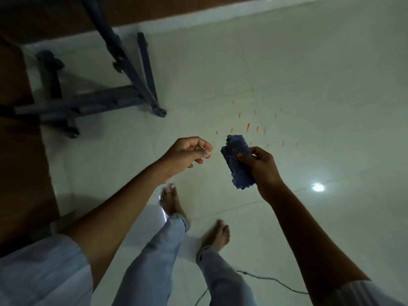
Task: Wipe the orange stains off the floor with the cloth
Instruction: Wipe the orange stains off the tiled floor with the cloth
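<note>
Two hands are hovering over the floor (309, 74): right hand (260, 166) is gripping the folded blue cloth (237, 160), left hand (189, 153) is loosely curled, holding nothing. Orange stains (248, 127) are lying just ahead, untouched. Approach step; next is likely crouching and pressing cloth down. No containers visible.

stains (248, 127) beyond cloth (239, 162), stand (141, 69) left
</note>
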